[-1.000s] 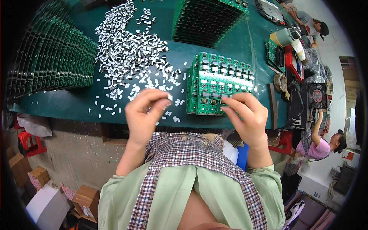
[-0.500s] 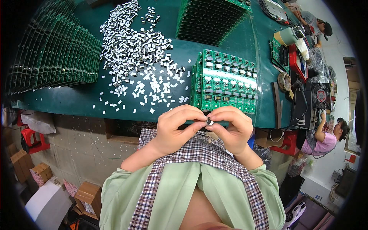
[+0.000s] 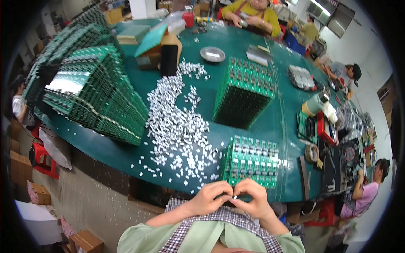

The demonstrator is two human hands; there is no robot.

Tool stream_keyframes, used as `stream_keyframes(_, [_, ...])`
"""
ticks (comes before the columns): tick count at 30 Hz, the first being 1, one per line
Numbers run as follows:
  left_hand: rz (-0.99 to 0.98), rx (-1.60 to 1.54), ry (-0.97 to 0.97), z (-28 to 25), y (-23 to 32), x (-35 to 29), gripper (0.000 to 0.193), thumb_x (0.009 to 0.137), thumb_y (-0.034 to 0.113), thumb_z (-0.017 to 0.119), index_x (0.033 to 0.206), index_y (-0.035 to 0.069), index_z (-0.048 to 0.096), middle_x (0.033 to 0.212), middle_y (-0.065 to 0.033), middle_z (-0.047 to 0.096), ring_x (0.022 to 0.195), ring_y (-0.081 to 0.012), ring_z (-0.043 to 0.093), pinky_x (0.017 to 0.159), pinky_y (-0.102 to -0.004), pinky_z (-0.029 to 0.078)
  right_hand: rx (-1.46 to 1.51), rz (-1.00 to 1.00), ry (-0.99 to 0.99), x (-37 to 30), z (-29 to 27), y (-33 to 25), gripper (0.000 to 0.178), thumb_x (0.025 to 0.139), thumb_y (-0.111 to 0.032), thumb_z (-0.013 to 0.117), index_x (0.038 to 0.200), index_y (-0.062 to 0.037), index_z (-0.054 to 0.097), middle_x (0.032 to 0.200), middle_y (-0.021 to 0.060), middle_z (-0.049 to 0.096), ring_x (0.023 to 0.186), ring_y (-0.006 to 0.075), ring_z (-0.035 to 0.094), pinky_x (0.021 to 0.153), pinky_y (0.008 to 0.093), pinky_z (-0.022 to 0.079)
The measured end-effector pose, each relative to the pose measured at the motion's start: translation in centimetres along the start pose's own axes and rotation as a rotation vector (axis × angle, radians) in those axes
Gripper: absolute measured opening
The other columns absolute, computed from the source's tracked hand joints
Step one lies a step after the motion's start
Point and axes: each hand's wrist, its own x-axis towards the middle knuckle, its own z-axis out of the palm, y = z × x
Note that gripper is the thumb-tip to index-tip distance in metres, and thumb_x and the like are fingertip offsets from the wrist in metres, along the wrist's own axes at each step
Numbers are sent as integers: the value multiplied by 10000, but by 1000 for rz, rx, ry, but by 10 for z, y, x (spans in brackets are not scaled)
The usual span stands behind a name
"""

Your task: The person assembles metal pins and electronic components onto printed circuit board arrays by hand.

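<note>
My left hand point(image 3: 211, 197) and my right hand point(image 3: 253, 199) meet at the table's near edge, their fingertips pinched together around one small white-and-black block point(image 3: 235, 197). Most of the block is hidden by the fingers. Just beyond them, a stack of green circuit boards point(image 3: 252, 162) carries rows of small components on its top face. Left of that stack, a big heap of the same kind of small white-and-black blocks point(image 3: 175, 122) spreads over the green table point(image 3: 114, 152), with loose ones scattered toward the near edge.
Tall stacks of green boards stand at the left point(image 3: 107, 99) and far middle point(image 3: 242, 97). A metal dish point(image 3: 213, 54), a black phone point(image 3: 169, 60) and a red tray point(image 3: 326, 128) lie farther off. A co-worker in yellow point(image 3: 253, 19) sits across the table.
The view has tilted up, so the hands sit lower in the picture and the table's far side shows. Both hands keep their pinch on the small block.
</note>
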Motion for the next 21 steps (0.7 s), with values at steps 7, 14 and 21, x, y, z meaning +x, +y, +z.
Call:
stream_keyframes(7, [75, 1, 89, 7, 14, 0, 177, 816, 18, 665, 990, -12, 646, 895, -117, 642, 814, -231, 639, 721, -308, 510, -159, -100, 279, -18, 9, -9, 222, 635, 18, 779, 827, -2, 669, 796, 126, 670, 709, 228, 661, 629, 297, 531])
stream_keyframes(14, [143, 113, 154, 9, 7, 6, 165, 756, -13, 714, 917, -1, 678, 880, -119, 687, 782, -224, 675, 672, -297, 532, -226, -159, 345, -16, 8, -1, 230, 636, 36, 775, 828, -7, 654, 788, 120, 671, 707, 224, 662, 622, 296, 527])
stream_keyframes(21, [200, 218, 183, 15, 10, 6, 141, 747, -8, 722, 881, 7, 681, 856, -110, 687, 751, -220, 678, 638, -294, 536, -231, -165, 387, -22, 10, -2, 227, 633, 33, 777, 808, -12, 640, 781, 111, 671, 700, 227, 661, 618, 296, 521])
